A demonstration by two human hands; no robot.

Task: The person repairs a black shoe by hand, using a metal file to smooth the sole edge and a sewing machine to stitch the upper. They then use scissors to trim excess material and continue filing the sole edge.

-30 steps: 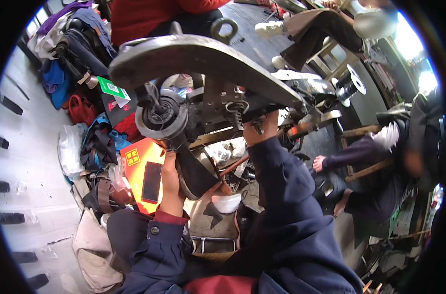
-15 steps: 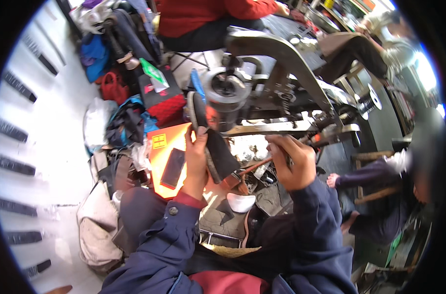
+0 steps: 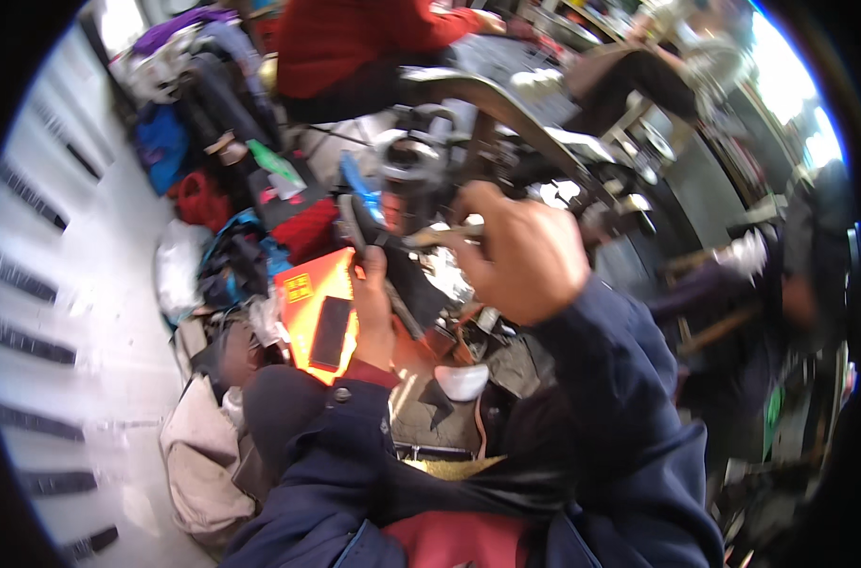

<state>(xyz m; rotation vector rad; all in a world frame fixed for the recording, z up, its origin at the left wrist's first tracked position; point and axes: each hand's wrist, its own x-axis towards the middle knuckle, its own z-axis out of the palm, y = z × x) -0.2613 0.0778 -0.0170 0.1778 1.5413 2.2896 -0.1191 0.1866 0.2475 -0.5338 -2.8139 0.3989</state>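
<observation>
My left hand point(image 3: 374, 308) is closed around the side of a black shoe point(image 3: 416, 284), held up in front of me with its sole edge to the left. My right hand point(image 3: 530, 251) has its fingers curled and is smeared by motion. From its fingers a thin tan stick-like tool point(image 3: 438, 237) points left to the upper part of the shoe; blur hides its exact kind, and I cannot tell whether it touches. Left of my left hand, a dark phone point(image 3: 331, 333) lies on an orange box point(image 3: 300, 282).
A sewing machine point(image 3: 482, 90) with a curved metal arm stands just beyond my hands. Below the shoe is a white bowl-like piece point(image 3: 461, 382). Bags and clothes point(image 3: 236, 251) pile up at the left. A person in red point(image 3: 355, 47) sits beyond; others are at the right.
My right hand has moved up and left to the upper part of the shoe, bringing the thin tool with it. My left hand still holds the shoe. The whole view has shifted slightly.
</observation>
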